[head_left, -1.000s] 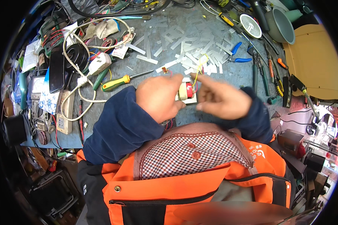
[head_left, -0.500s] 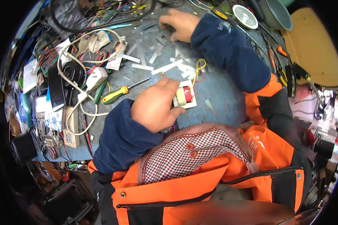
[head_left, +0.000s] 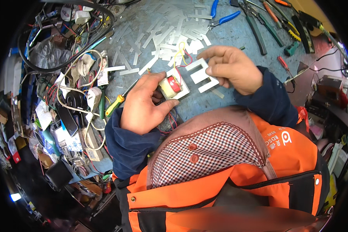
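Note:
My left hand (head_left: 143, 103) is closed around the near left side of a small transformer (head_left: 174, 84). The transformer has a red and cream coil inside a pale metal core, and yellow and red wires rise from its far side. Just to its right, my right hand (head_left: 236, 70) pinches a flat E-shaped metal plate (head_left: 199, 77) between thumb and fingers. The plate's prongs point left, toward the transformer, with a small gap between the two. Beyond both hands lies a loose pile of thin metal strips (head_left: 168, 36).
Left of my left hand lies a screwdriver (head_left: 116, 105) with a yellow-green handle. Blue-handled pliers (head_left: 227, 18) and several other hand tools (head_left: 257, 33) lie at the far right. A white cable (head_left: 62, 91) and clutter crowd the left side.
My right hand has come back from the far strips toward the transformer and now holds the E-shaped plate. My left hand stays at the transformer. The view has shifted.

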{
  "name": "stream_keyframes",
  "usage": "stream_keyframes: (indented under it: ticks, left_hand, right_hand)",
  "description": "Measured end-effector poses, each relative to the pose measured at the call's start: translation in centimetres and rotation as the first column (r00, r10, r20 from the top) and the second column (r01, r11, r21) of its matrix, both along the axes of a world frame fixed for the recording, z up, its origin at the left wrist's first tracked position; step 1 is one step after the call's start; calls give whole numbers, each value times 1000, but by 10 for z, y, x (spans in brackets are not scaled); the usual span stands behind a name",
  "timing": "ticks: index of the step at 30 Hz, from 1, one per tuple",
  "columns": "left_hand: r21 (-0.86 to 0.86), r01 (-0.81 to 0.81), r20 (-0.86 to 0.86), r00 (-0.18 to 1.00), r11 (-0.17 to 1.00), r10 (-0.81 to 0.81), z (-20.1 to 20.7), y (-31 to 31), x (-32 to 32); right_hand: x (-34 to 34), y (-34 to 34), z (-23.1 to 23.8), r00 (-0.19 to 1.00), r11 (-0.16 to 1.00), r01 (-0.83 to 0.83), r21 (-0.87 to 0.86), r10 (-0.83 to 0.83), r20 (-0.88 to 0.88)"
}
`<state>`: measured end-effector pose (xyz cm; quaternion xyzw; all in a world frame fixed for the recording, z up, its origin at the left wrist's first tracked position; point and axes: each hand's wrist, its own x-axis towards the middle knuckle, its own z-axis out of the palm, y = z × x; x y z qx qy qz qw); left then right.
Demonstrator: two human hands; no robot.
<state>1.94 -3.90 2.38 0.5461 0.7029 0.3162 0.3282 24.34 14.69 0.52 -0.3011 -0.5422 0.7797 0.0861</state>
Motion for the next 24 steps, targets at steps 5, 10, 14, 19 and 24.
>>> stream_keyframes:
  ticks: [5, 10, 14, 19, 24]
  left_hand:
    - [-2, -8, -5, 1000, 1000, 8, 1, 1, 2]
    - [16, 10, -16, 1000, 1000, -10, 1, 1, 0]
    - [35, 17, -22, 1000, 999, -16, -1, 0, 1]
    - [26, 18, -35, 999, 1000, -17, 0, 1, 0]
    - [32, 29, -47, 999, 999, -27, 1, 1, 0]
  right_hand:
    - [-18, -13, -14, 999, 997, -29, -77, 26, -40]
    - [-29, -16, -17, 998, 999, -1, -47, -2, -60]
    - [-32, -16, -17, 999, 1000, -14, -1, 14, -39]
    - [-32, -15, -19, 998, 1000, -7, 2, 8, -63]
    - [-33, -15, -17, 999, 997, -19, -70, 16, -51]
